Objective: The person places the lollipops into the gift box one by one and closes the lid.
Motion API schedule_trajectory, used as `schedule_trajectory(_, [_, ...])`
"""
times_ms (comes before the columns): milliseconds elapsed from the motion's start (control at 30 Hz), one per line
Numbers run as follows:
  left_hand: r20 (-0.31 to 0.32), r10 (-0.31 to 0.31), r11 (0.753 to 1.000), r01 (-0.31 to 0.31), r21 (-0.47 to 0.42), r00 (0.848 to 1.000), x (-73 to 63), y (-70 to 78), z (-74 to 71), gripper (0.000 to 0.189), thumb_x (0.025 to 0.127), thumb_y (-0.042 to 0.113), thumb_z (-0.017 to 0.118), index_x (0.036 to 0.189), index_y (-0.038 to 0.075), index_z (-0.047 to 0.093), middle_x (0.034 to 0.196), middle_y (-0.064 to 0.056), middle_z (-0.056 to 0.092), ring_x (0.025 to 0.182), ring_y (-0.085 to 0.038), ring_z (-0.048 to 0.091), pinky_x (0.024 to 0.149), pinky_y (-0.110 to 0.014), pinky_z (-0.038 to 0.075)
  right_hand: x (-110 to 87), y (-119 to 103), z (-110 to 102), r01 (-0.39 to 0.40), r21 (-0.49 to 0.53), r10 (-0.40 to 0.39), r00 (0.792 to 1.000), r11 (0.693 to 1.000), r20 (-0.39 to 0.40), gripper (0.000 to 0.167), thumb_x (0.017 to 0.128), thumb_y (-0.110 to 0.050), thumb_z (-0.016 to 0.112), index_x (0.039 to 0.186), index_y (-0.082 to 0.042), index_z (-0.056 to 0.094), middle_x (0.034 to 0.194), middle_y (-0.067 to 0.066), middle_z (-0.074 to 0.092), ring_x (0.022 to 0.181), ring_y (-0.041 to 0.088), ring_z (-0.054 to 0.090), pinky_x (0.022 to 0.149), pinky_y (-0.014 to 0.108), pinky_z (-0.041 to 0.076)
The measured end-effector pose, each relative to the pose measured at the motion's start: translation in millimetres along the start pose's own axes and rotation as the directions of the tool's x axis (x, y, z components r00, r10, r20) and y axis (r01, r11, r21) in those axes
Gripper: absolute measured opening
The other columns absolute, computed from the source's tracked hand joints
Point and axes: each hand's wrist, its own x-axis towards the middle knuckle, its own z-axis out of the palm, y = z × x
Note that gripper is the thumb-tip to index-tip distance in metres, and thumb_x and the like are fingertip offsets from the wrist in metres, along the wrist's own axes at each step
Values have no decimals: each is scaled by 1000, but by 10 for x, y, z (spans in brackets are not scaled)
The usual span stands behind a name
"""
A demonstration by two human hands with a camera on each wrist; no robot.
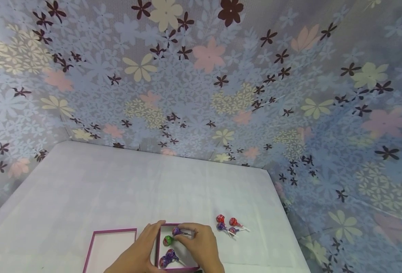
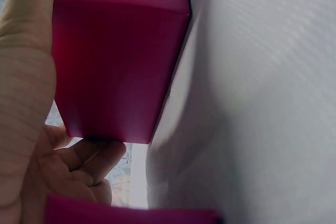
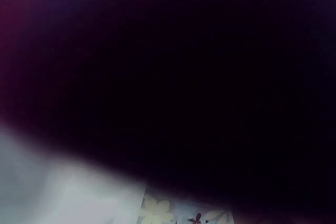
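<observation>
In the head view, my left hand (image 1: pixel 136 248) grips the left side of a magenta-rimmed box (image 1: pixel 179 270) with a white inside. The left wrist view shows its thumb and fingers spanning the box's magenta outer wall (image 2: pixel 113 66). Over the box, my right hand (image 1: pixel 204 242) pinches a purple-wrapped lollipop (image 1: pixel 176 231) between thumb and fingers, its white stick pointing right. Just below that one lies a green-wrapped lollipop (image 1: pixel 167 240) in the box. Purple-and-red lollipops (image 1: pixel 169 257) lie together near the box's front. Something dark and blurred fills most of the right wrist view.
Left of the box is a white panel with a magenta rim (image 1: pixel 115 230), apparently its lid. Red and purple lollipops (image 1: pixel 220 218) lie in a small cluster to the right on the white-covered table (image 1: pixel 146 185). A flowered curtain (image 1: pixel 194 94) hangs behind and at the sides.
</observation>
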Motion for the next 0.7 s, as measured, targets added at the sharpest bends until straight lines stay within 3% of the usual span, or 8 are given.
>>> schedule_trajectory(33, [-1,-2,1000,2,0,1000,0,0,0,130,62,59,90,155,-1,21,154,-30,35,136,-61,33,94,-75,42,-2,-8,12,7,-12,-7,1000,1000,-6,24,75,-38,87,97,-31,81,97,-14,77,93,6,72,77,27,58])
schedule_trajectory(233, [22,-28,999,29,-44,999,-8,-9,10,130,63,58,90,156,-2,21,156,-31,31,136,-65,28,92,-81,37,-26,-37,73,7,-64,-6,1000,998,7,26,74,-40,87,97,-29,82,95,-11,78,83,6,72,73,26,58])
schedule_trajectory(467, [19,6,999,-5,-43,1000,7,-33,8,131,58,49,92,154,-1,19,149,-35,36,131,-65,34,86,-80,42,-53,-57,84,21,-129,-14,999,991,51,26,73,-38,88,96,-30,82,93,-14,77,88,12,74,80,35,61])
schedule_trajectory(700, [24,9,999,-8,-48,1000,23,-34,-12,130,59,47,94,154,-2,20,149,-34,35,132,-64,33,86,-80,42,-67,-67,100,95,-268,-81,995,959,61,25,73,-39,88,95,-28,82,89,-10,78,78,9,73,69,32,60])
